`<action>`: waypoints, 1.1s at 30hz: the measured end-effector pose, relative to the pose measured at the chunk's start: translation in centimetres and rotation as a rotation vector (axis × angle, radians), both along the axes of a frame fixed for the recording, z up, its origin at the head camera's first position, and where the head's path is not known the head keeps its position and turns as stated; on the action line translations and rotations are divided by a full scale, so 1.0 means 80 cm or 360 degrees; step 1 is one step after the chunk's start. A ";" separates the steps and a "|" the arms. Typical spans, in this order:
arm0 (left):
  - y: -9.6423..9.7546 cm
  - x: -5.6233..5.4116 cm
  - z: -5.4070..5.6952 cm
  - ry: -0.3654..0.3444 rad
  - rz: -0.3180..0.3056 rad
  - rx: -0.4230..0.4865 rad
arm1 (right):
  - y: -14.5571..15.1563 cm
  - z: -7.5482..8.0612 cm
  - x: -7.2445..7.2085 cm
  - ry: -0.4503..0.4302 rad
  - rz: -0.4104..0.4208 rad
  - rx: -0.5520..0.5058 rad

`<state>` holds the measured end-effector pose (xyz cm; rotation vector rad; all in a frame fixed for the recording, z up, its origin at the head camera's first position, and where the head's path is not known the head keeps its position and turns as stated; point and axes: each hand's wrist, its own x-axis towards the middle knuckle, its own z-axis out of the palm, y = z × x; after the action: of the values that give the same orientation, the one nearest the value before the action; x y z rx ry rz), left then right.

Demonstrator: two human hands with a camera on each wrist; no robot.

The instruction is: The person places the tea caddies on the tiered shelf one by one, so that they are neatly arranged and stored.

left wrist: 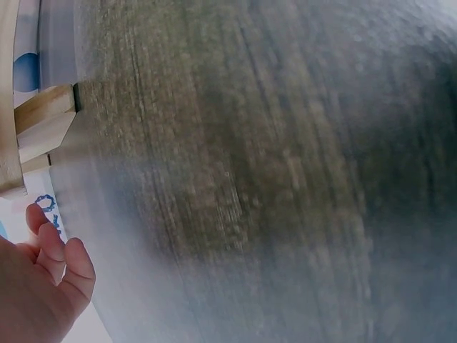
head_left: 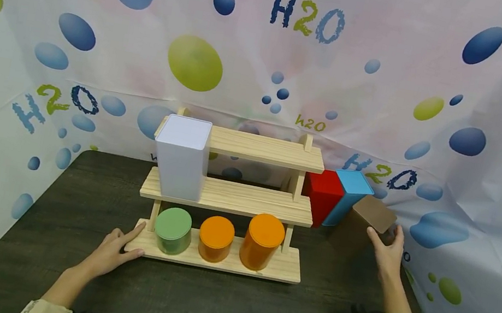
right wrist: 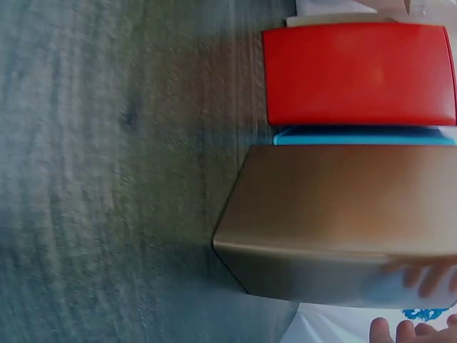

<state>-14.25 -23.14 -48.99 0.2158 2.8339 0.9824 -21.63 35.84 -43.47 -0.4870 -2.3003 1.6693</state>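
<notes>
A three-tier wooden shelf [head_left: 229, 196] stands on the dark table. My left hand [head_left: 109, 252] touches the left end of its bottom board, thumb at the front edge and forefinger farther back; its other fingers [left wrist: 78, 268] bend loosely below the board in the left wrist view. At the right, my right hand [head_left: 388, 251] is beside a brown box [head_left: 373, 214], thumb and fingers spread around its near right corner. The right wrist view shows those fingers [right wrist: 405, 332] apart from the box's side. A blue box [head_left: 352, 190] and a red box [head_left: 322, 196] stand just left of it.
A tall white box [head_left: 181, 158] is on the middle tier. A green canister [head_left: 173, 232], a short orange canister [head_left: 215, 239] and a taller orange canister [head_left: 261, 242] line the bottom tier. A bubble-printed sheet [head_left: 255, 68] hangs behind and at both sides of the table [head_left: 206, 304].
</notes>
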 end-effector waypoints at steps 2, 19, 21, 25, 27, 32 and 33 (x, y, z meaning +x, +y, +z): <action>0.000 0.000 0.000 -0.0006 0.0000 0.0001 | 0.002 0.000 -0.004 0.0005 -0.0008 -0.0002; -0.001 0.001 -0.001 -0.0014 0.0004 0.0025 | 0.020 -0.011 -0.016 0.0113 0.0180 0.0103; -0.001 0.001 -0.001 -0.0001 0.0005 0.0027 | 0.018 -0.011 -0.016 0.0138 0.0191 0.0107; -0.003 0.001 0.000 0.0009 0.0001 0.0023 | 0.015 -0.008 -0.017 0.0136 0.0185 0.0119; -0.002 0.001 0.001 0.0005 -0.0005 0.0023 | 0.014 -0.007 -0.017 0.0114 0.0178 0.0118; -0.001 0.000 0.001 -0.0008 -0.0002 0.0016 | 0.015 -0.009 -0.014 0.0109 0.0141 0.0092; -0.001 0.000 0.001 -0.0011 -0.0003 0.0017 | 0.015 -0.010 -0.013 0.0115 0.0129 0.0082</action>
<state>-14.24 -23.23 -48.92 0.2156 2.8223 0.9965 -22.69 37.03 -44.29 -0.3213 -2.3327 1.6310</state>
